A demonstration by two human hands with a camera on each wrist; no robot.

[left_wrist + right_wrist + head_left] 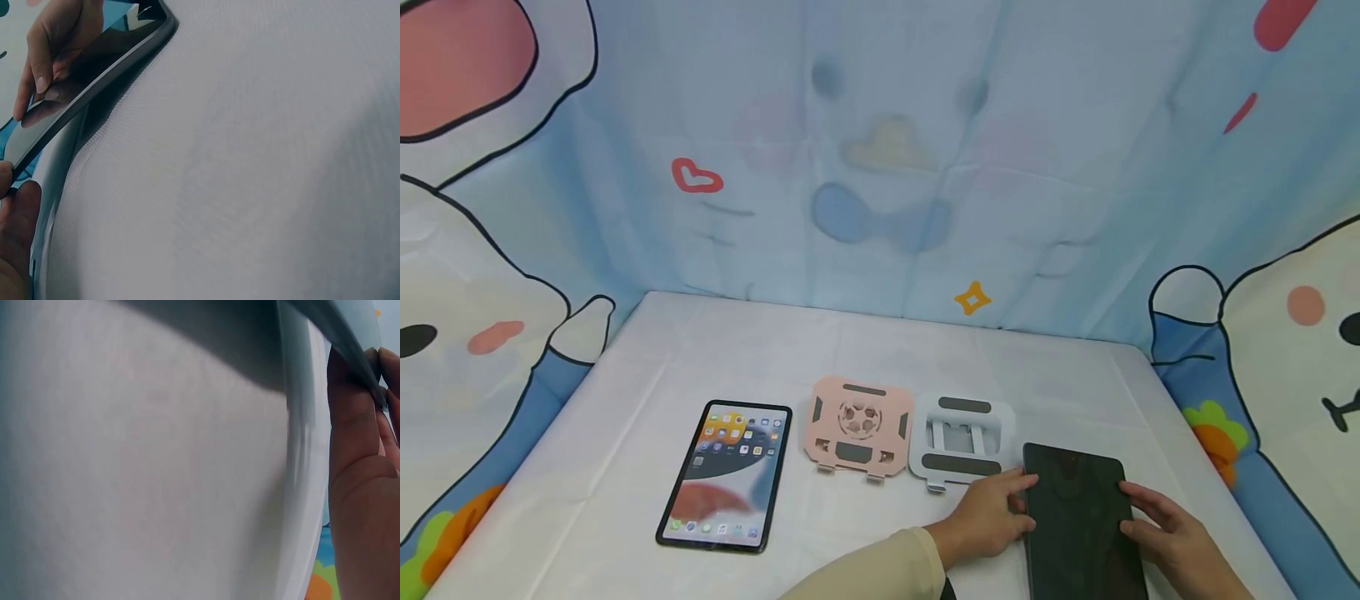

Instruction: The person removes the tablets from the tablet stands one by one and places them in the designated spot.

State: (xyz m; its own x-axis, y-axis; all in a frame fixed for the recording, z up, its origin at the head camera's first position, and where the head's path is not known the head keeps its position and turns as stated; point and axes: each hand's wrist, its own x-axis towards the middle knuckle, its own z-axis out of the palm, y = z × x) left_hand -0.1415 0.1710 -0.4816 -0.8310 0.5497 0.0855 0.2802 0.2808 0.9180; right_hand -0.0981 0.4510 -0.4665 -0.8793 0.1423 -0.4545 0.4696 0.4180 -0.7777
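Note:
A tablet with a dark screen (1075,517) is at the right, nearest the front of the table. My left hand (988,517) pinches its left edge between thumb and fingers. On the opposite edge, my right hand (1180,537) holds it the same way. The left wrist view has the tablet's edge (94,87) tilted above the white cloth, with the right hand (62,47) mirrored in the glass. In the right wrist view, the right thumb (356,437) lies against the tablet's rim.
Left of the hands, another tablet (726,475) lies face up with its screen lit. Between the tablets sit a pink folded stand (880,408) and a pale grey one (925,442), both with dark pads. A cartoon-printed curtain (887,275) borders the white table (850,550).

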